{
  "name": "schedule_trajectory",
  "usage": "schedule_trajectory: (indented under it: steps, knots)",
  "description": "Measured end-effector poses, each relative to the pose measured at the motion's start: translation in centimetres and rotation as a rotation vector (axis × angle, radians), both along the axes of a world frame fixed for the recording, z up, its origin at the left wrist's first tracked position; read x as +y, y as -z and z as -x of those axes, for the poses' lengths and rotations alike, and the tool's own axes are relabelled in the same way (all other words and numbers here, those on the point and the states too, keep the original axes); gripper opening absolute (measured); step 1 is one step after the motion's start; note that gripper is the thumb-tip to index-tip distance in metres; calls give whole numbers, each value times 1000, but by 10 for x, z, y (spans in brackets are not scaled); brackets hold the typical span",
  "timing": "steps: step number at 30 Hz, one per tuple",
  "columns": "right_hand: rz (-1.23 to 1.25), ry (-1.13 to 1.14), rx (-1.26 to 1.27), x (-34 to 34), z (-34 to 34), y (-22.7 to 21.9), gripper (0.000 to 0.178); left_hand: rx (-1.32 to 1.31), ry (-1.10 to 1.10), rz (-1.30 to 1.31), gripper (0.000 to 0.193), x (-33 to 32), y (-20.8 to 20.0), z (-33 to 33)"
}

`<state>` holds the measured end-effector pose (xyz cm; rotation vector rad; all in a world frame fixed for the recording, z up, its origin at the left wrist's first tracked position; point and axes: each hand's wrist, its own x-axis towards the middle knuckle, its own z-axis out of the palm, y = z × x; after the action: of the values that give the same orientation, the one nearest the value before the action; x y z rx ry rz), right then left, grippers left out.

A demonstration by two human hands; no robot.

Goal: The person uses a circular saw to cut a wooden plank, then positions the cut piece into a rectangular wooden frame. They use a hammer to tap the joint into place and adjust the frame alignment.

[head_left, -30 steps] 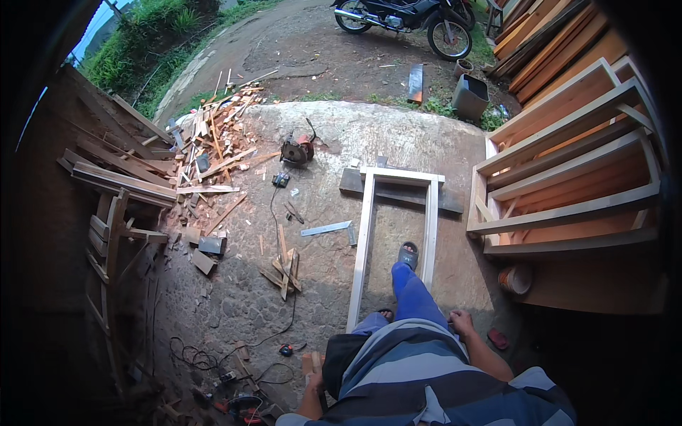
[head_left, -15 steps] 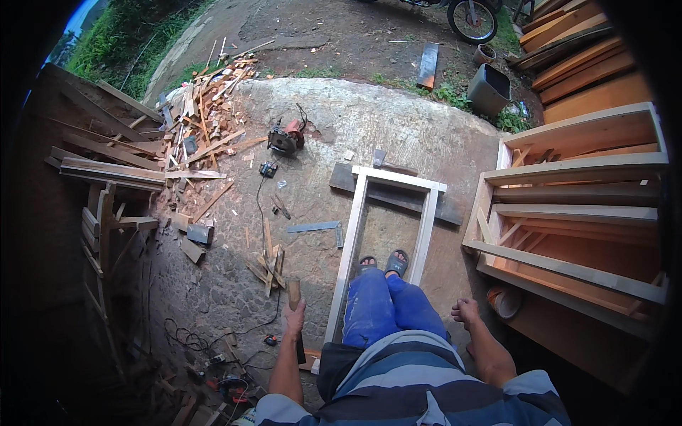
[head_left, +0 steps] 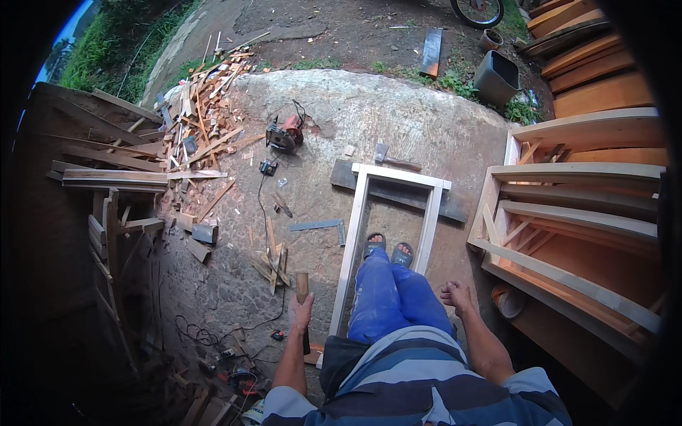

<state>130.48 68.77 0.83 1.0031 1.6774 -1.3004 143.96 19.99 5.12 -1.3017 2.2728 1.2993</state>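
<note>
Head view: my left hand (head_left: 301, 313) is wrapped shut round a wooden handle (head_left: 302, 285), prob. a hammer or mallet; the handle's end sticks up past my fingers, the other end hangs below my palm & I can't make out the head. My right hand (head_left: 455, 293) hangs loose at my side, fingers half curled, nothing in it, near the edge of the big wooden shelf unit (head_left: 575, 213) lying on my right.

I'm standing w/ both feet in sandals (head_left: 388, 248) inside a pale wooden frame (head_left: 393, 213) that lies flat on the concrete ground (head_left: 398, 128); its far end rests across a dark plank (head_left: 401, 192). The handle is just left of the frame's left rail, not touching it.

A 2nd hammer (head_left: 392, 157) lies just beyond the frame's far end. Left of the frame: a metal square (head_left: 318, 226), a small heap of wood offcuts (head_left: 273, 263), a circular saw (head_left: 284, 133) w/ its cord running back toward me. Further left a big scrap-wood pile (head_left: 202, 121) & stacked boards (head_left: 114, 177). A tape roll (head_left: 506, 301) sits by the shelf unit's near corner. Far side: a grey bin (head_left: 497, 77) & part of a motorbike wheel (head_left: 477, 10).
</note>
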Motion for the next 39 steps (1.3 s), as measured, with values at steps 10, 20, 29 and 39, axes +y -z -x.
schedule_trajectory:
  steps: [10,20,29,39]
  knots:
    - [-67,76,-182,59,-78,14,29,-6,100,-41,38,22,-13,27]
    - [-55,36,-96,38,-29,51,30,-55,-31,25,31,3,-26,48]
    - [6,-15,-69,-35,56,115,29,297,-173,-128,23,-21,34,188]
    - [-252,-548,143,-115,166,262,28,487,-115,-266,37,-46,162,354]
